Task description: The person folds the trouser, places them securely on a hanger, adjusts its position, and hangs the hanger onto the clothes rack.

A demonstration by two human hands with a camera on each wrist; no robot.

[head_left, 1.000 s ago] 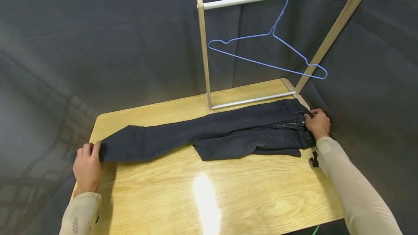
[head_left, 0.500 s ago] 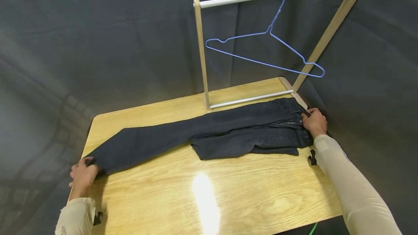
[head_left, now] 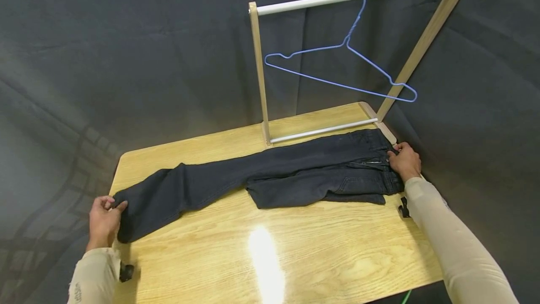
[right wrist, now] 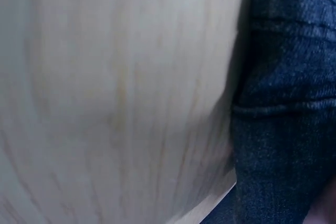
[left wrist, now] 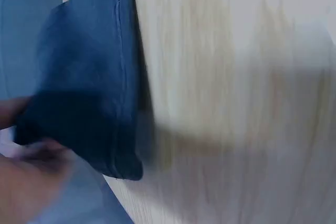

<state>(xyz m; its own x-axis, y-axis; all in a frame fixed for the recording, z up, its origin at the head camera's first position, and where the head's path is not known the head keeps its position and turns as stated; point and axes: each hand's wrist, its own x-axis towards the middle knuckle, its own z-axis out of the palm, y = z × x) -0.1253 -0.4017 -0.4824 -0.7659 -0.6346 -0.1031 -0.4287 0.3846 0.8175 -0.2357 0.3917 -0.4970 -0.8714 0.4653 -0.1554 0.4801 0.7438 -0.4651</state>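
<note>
Dark jeans (head_left: 295,163) lie lengthwise across a wooden table, waistband to the right, one leg stretched out to the left. The other leg looks folded back on itself near the middle. My left hand (head_left: 103,219) pinches the hem of the stretched leg at the table's left edge; the left wrist view shows thumb and finger on the hem (left wrist: 79,124), blurred. At the waistband, beside the unzipped fly, my right hand (head_left: 406,161) grips the fabric. In the right wrist view only the waistband side of the jeans (right wrist: 289,77) and a sliver of hand appear.
Behind the jeans stands a wooden rack with a white top rail (head_left: 312,3) and a low white bar (head_left: 322,131). A blue wire hanger (head_left: 348,43) hangs from the top rail. Dark curtains (head_left: 168,60) enclose the table (head_left: 202,262).
The left hand has drawn the hem toward the near side of the table, then lifted slightly, and the lower leg has spread with a crease across it. The right hand stays at the waistband.
</note>
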